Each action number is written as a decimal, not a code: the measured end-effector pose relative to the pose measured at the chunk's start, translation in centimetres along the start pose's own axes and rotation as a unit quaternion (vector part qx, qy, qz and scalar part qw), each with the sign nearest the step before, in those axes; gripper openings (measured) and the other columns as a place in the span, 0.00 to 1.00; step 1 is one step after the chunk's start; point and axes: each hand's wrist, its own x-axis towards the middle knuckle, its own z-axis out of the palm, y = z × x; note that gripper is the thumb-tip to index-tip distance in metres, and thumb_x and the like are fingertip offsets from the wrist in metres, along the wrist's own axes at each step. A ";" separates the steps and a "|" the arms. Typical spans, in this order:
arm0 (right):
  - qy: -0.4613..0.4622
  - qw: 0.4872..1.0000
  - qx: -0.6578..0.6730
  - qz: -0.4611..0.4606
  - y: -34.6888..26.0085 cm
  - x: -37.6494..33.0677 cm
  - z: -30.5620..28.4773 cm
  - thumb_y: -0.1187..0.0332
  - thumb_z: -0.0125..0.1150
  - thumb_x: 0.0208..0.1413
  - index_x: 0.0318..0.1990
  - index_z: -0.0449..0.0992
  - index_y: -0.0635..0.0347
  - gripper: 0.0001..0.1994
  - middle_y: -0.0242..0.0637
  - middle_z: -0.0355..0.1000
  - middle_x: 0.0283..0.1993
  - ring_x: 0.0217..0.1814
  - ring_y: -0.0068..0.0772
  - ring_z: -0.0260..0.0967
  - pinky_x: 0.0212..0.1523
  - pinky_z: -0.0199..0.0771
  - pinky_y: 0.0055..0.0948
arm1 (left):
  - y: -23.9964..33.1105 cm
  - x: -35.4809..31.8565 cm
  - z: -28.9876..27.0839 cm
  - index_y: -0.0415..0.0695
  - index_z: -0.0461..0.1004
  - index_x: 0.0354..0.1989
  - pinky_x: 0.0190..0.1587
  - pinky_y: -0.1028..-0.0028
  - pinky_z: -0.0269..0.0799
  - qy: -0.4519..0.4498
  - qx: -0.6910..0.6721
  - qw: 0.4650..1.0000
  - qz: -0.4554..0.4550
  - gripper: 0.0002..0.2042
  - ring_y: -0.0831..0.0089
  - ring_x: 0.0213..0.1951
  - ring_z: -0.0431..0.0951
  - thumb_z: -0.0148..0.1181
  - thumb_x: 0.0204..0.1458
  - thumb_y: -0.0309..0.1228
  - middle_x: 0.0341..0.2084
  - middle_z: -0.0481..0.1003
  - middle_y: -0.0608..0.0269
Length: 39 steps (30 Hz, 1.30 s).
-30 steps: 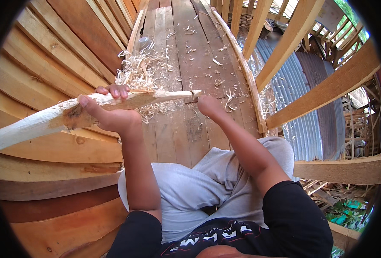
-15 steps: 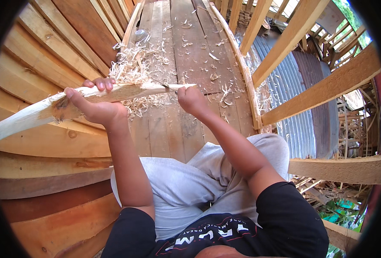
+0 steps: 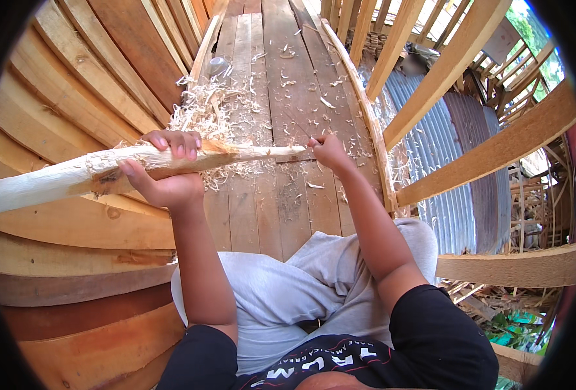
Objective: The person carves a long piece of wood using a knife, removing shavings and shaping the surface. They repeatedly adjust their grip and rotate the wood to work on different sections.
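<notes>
A pale, peeled wooden pole (image 3: 47,182) runs from the left edge toward the middle, tapering to a whittled tip. My left hand (image 3: 167,172) is wrapped round its thicker part, thumb on the near side and fingers over the far side. Just past the tip, my right hand (image 3: 330,153) is closed on a knife, whose handle is hidden in the fist. Its thin, blurred blade (image 3: 295,125) points up and to the left, beyond the pole.
Curled wood shavings (image 3: 213,110) are heaped on the plank floor (image 3: 291,71) beyond the pole. A small round, clear object (image 3: 217,65) lies past them. Upright boards (image 3: 60,71) line the left; wooden rails (image 3: 489,146) stand at the right, with corrugated metal sheets (image 3: 440,162) behind.
My right hand has moved to the right with the knife, from alongside the pole's end to past its tip. My left hand and the pole have shifted slightly right and down.
</notes>
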 end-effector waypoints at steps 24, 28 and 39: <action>-0.289 0.905 0.246 0.194 -3.8 -1.7 -0.3 0.41 0.42 0.61 0.14 0.46 0.47 0.29 0.19 0.40 0.11 0.10 0.15 0.32 0.10 0.31 0.23 | 3.9 -0.3 0.3 0.50 0.64 0.25 0.27 0.72 0.54 -0.081 -0.059 0.991 0.093 0.34 0.77 0.16 0.58 0.39 0.45 0.74 0.14 0.60 0.71; -0.381 0.822 0.371 0.201 -3.0 -1.8 -1.3 0.40 0.39 0.62 0.14 0.47 0.47 0.30 0.20 0.40 0.09 0.08 0.16 0.31 0.08 0.30 0.22 | 4.3 0.1 -0.4 0.49 0.66 0.29 0.26 0.72 0.57 -0.154 -0.077 0.980 0.104 0.36 0.76 0.15 0.59 0.37 0.45 0.75 0.14 0.61 0.70; -0.268 0.902 0.301 0.154 -2.6 -2.1 -3.8 0.43 0.39 0.64 0.18 0.54 0.50 0.27 0.22 0.46 0.12 0.09 0.14 0.38 0.09 0.36 0.21 | 4.7 -0.5 0.0 0.49 0.67 0.29 0.25 0.72 0.56 -0.195 -0.092 0.969 0.118 0.36 0.77 0.16 0.59 0.38 0.45 0.75 0.15 0.61 0.69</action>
